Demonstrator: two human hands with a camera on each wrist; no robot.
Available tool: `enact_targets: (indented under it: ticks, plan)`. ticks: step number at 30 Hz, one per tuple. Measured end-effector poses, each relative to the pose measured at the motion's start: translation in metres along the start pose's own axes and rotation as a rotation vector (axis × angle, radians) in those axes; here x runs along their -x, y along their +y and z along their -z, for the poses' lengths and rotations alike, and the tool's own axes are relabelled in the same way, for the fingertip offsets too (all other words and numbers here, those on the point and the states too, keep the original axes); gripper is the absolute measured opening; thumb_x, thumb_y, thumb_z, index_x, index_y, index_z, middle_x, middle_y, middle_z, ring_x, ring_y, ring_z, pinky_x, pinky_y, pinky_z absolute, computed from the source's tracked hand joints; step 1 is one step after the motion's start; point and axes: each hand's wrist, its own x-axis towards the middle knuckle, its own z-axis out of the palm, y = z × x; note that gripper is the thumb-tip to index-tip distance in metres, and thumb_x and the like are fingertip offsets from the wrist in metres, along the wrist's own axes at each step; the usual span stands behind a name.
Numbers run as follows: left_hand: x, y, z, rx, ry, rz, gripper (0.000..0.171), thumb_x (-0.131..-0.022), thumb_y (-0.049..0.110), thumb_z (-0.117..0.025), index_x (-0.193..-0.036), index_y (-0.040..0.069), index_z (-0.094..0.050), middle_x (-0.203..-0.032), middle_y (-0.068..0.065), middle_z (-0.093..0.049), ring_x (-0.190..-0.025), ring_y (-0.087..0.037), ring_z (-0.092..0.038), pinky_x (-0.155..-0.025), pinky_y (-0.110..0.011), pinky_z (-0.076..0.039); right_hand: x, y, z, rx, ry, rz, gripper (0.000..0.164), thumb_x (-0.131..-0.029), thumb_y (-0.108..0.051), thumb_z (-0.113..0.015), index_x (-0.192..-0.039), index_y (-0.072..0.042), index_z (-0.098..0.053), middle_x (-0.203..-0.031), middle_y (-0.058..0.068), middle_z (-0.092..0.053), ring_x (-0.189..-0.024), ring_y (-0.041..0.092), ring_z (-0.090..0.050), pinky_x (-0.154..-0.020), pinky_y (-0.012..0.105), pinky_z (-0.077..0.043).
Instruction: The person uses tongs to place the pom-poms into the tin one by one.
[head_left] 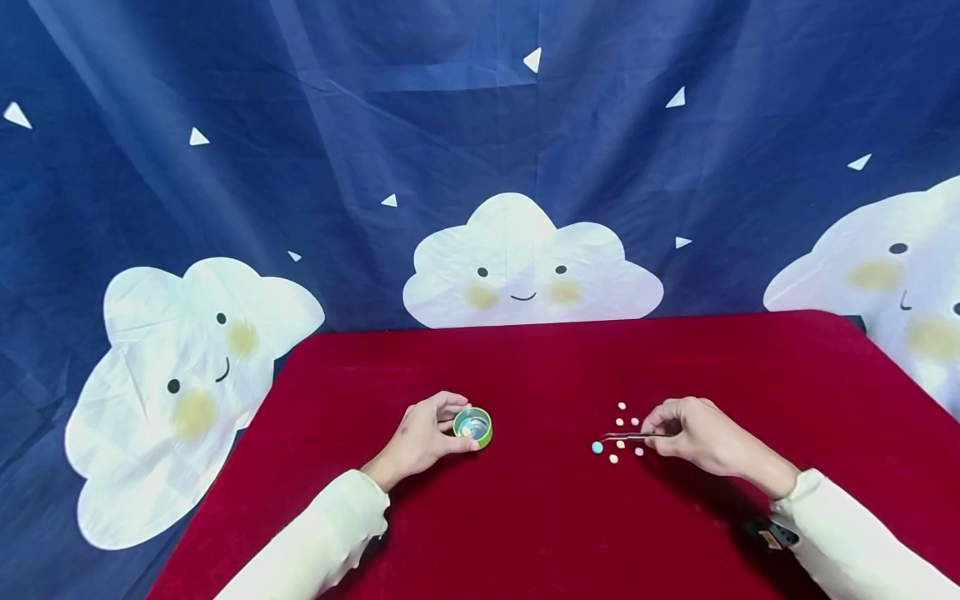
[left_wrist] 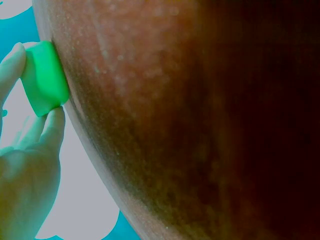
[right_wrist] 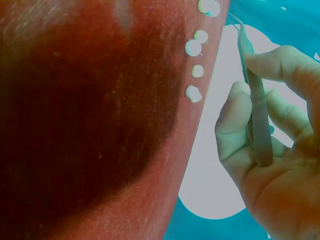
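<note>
My left hand [head_left: 423,433] grips a small round green tin [head_left: 486,433] by its sides, thumb in front and fingers behind. Something pale lies inside the tin, too small to make out. The tin's green side wall also shows in the left wrist view. My right hand [head_left: 697,433] pinches metal tweezers [head_left: 630,436] between thumb and fingers, the bent tips pointing left. Just below those tips lies a blue ball [head_left: 597,447]; whether they touch it I cannot tell. Several smaller pale yellow and pink balls, such as a yellow ball [head_left: 622,406], lie scattered around the tweezers.
A red cloth [head_left: 525,517] covers the table. Behind it hangs a blue curtain [head_left: 450,125] with white smiling clouds and small triangles. A dark device [head_left: 772,535] sits beneath the right wrist.
</note>
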Motion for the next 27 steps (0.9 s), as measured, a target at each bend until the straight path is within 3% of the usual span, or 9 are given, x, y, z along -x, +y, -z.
enact_targets:
  ticks: [10,27]
  plan:
    - [0.0,-0.001,0.0,0.009,-0.003,0.004,0.058,-0.068,0.007,-0.092,-0.118,-0.001,-0.063,-0.116,-0.013,-0.07,-0.105,-0.029,-0.069,-0.094,-0.037,-0.056,-0.002,0.0,-0.006,0.055,-0.013,0.001,0.015,-0.077,-0.002,-0.08,-0.081,-0.016,-0.075,-0.077,-0.013,-0.061,-0.069,0.004,-0.047,-0.059,0.022,-0.042]
    - [-0.001,-0.001,0.0,0.011,-0.001,0.003,0.058,-0.068,0.007,-0.092,-0.118,-0.001,-0.063,-0.116,-0.014,-0.069,-0.105,-0.028,-0.069,-0.094,-0.038,-0.055,-0.016,-0.011,0.003,0.053,0.007,0.022,0.012,-0.079,-0.001,-0.079,-0.084,-0.012,-0.075,-0.079,-0.01,-0.063,-0.07,0.005,-0.05,-0.06,0.021,-0.044]
